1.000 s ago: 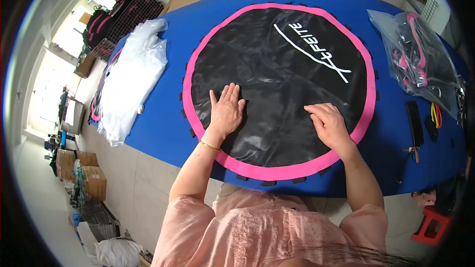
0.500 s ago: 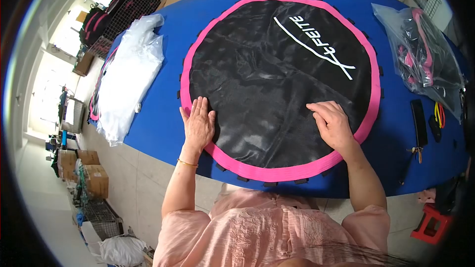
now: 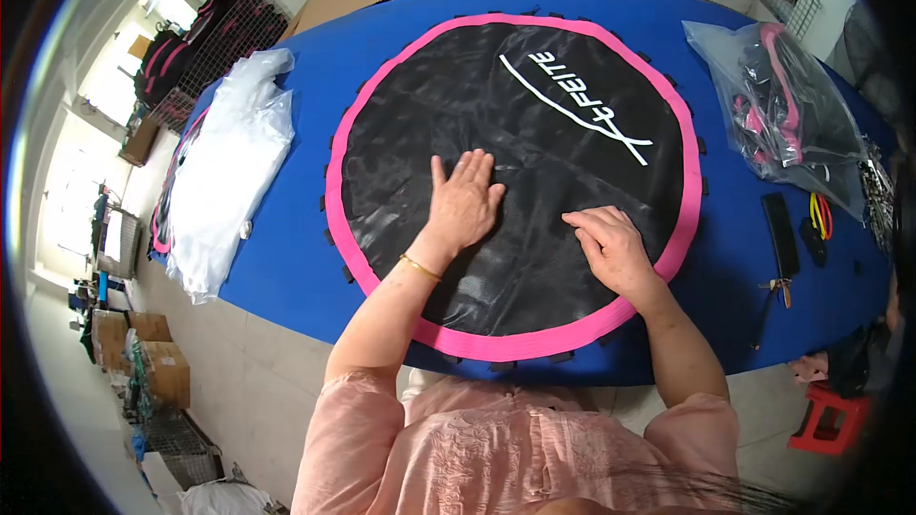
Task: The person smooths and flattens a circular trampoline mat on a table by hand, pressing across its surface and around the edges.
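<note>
A round black mat [image 3: 420,124] with a pink border and white lettering lies spread on the blue table [image 3: 286,277]. Small black tabs stick out around its edge. My left hand [image 3: 464,200] rests flat on the black fabric, left of the middle, fingers spread and holding nothing. Near the lower right of the mat, my right hand [image 3: 611,246] lies on the fabric with its fingers close together and bent; whether anything is under them is hidden.
White plastic bags [image 3: 234,167] lie at the table's left. A clear bag [image 3: 778,100] with black and pink items is at the right, above a black strip [image 3: 780,234] and coloured bands [image 3: 821,216]. A red stool [image 3: 828,420] stands on the floor.
My left hand first slid left to the mat's pink border, then came back right and further up onto the black fabric. My right hand has stayed at about the same place on the mat.
</note>
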Demonstrator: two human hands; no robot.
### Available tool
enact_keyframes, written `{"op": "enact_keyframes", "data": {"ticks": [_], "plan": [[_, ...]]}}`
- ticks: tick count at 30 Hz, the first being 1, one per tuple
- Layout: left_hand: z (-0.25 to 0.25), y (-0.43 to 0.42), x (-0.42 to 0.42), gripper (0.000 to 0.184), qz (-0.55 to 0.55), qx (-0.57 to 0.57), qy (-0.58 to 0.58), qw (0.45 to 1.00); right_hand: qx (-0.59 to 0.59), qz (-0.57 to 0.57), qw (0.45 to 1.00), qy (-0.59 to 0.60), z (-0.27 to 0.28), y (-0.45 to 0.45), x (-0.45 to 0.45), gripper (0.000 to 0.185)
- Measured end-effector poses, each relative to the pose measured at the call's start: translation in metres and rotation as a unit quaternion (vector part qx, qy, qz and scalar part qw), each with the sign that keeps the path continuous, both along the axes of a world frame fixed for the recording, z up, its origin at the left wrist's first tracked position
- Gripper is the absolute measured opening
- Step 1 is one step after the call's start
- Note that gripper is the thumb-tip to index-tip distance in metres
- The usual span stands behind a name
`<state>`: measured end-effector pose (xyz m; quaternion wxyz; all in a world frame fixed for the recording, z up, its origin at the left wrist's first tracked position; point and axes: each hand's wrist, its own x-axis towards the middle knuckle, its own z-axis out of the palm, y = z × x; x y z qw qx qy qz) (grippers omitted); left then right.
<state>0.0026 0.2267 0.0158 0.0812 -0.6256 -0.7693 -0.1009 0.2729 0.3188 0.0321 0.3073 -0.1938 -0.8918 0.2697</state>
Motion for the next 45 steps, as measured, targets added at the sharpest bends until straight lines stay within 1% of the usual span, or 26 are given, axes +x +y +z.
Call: {"op": "enact_keyframes", "data": {"ticks": [5,8,10,15,17,21,24,25,27,29,30,31,34,35,37,39,45], "plan": [[0.002,0.015,0.045,0.057,-0.096,0.010,-0.001,0.995,-0.001,0.001,1.000,0.011,-0.001,0.001,0.000,0.026],[0.005,0.012,0.055,0.057,-0.109,0.001,-0.005,0.994,0.002,0.006,1.000,0.014,-0.002,0.001,0.001,0.027],[0.005,0.009,0.047,0.056,-0.094,0.000,-0.012,0.995,0.004,0.004,1.000,0.015,-0.004,0.002,0.001,0.027],[-0.004,0.017,-0.010,0.056,0.001,-0.010,-0.014,1.000,-0.001,0.007,1.000,0.019,-0.005,0.001,0.001,0.027],[0.002,0.022,-0.031,0.056,0.036,-0.045,-0.011,0.998,0.002,-0.001,1.000,0.019,-0.010,0.002,0.001,0.027],[0.003,0.034,-0.039,0.054,0.047,-0.062,-0.022,0.997,-0.003,-0.004,1.000,0.026,-0.013,0.001,0.001,0.025],[-0.004,0.041,-0.015,0.057,-0.008,-0.024,-0.028,0.999,0.000,-0.006,0.999,0.041,-0.015,0.003,0.000,0.023],[-0.005,0.043,0.016,0.056,-0.068,-0.002,-0.022,0.997,0.011,-0.022,0.999,0.039,-0.015,0.003,0.002,0.022],[0.003,0.043,0.055,0.055,-0.118,0.010,-0.047,0.992,0.026,-0.032,0.998,0.038,-0.012,0.008,0.001,0.022],[-0.002,0.042,0.083,0.056,-0.174,0.017,-0.044,0.984,0.061,-0.137,0.988,0.039,-0.009,0.016,0.005,0.021],[-0.002,0.042,0.096,0.056,-0.188,0.007,-0.044,0.981,0.072,-0.165,0.983,0.047,-0.007,0.023,0.008,0.021],[-0.001,0.042,0.102,0.056,-0.203,-0.003,-0.043,0.978,0.080,-0.190,0.978,0.030,-0.005,0.029,0.012,0.022],[0.003,0.042,0.100,0.055,-0.205,-0.013,-0.046,0.978,0.077,-0.245,0.967,0.005,-0.007,0.039,0.018,0.024],[0.003,0.042,0.094,0.055,-0.204,-0.013,-0.044,0.978,0.076,-0.244,0.967,0.007,-0.009,0.040,0.018,0.024],[0.002,0.041,0.075,0.055,-0.161,-0.008,-0.026,0.987,0.100,-0.249,0.963,-0.002,-0.012,0.041,0.019,0.024],[-0.004,0.044,0.046,0.055,-0.122,-0.004,-0.014,0.992,0.098,-0.246,0.964,-0.007,-0.013,0.041,0.018,0.024],[-0.005,0.050,-0.051,0.054,0.017,-0.044,-0.029,0.999,0.083,-0.236,0.968,-0.018,-0.017,0.041,0.017,0.025]]}}
